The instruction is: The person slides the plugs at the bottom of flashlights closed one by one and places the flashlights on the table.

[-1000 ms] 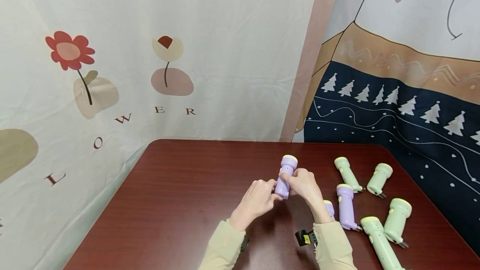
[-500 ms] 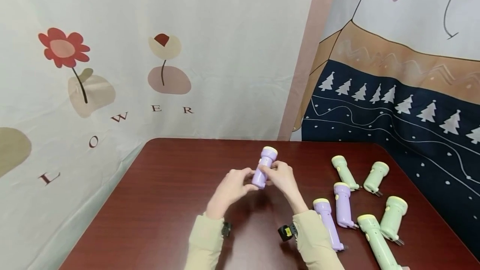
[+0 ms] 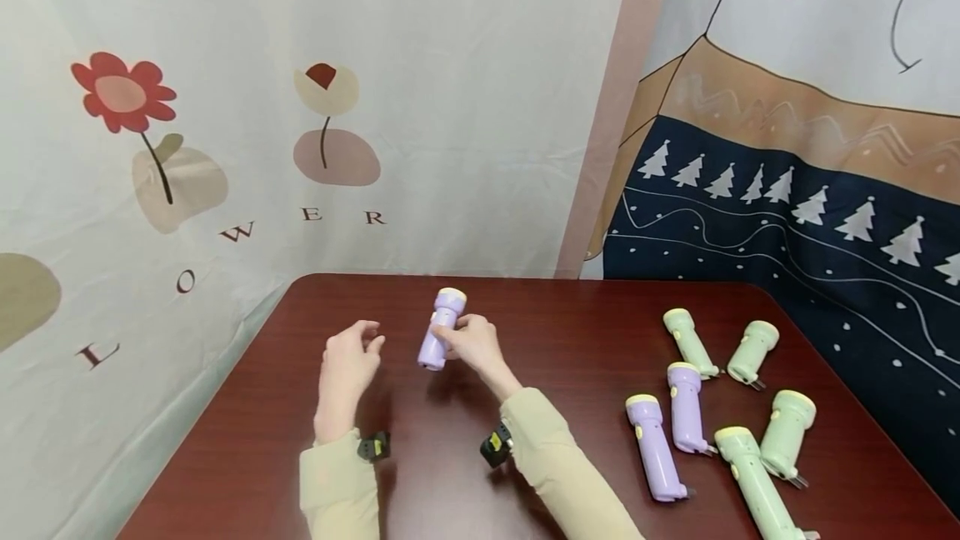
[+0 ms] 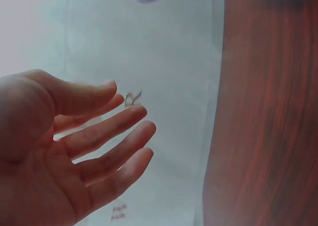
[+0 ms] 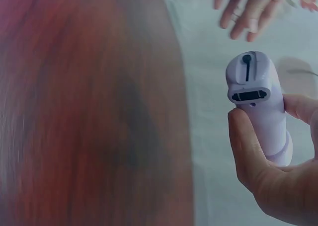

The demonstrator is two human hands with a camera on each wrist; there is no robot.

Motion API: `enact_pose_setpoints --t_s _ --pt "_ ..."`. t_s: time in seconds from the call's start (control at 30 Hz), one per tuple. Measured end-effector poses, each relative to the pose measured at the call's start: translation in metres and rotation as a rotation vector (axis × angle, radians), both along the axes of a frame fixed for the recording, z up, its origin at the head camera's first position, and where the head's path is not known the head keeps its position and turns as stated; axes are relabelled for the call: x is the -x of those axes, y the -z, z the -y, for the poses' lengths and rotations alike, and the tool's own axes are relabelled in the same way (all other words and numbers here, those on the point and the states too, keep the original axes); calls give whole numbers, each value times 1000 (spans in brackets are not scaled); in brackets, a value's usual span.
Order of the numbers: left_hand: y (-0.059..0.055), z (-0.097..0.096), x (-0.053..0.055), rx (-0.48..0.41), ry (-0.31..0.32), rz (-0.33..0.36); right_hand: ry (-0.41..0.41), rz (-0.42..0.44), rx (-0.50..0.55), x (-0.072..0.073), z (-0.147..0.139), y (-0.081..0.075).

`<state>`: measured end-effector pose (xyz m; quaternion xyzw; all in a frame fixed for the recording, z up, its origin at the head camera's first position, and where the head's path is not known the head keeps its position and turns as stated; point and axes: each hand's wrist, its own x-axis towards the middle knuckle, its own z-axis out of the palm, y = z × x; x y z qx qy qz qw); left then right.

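Fingers of the right hand pinch the purple flashlight round its body, lens end up, tilted, above the table, left of its middle; left hand has fingers loosely apart, holding nothing, over the table's left part; smooth body likely wants snug pinch, steady tilt.

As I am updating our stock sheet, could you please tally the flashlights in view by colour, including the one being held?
Purple flashlights: 3 (one held, two on the table)
Green flashlights: 4 (all on the table)
Total: 7
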<state>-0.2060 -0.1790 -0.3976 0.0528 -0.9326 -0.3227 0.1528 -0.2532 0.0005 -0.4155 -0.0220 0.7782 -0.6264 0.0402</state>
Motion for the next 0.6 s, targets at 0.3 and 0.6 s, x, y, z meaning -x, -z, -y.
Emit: enact_pose_setpoints --t_s 0.3,0.6 --pt "-2 28 -15 7 -136 -11 -30 27 -94 -7 56 23" --pt "2 30 -17 38 -165 32 5 2 -287 -24 83 31"
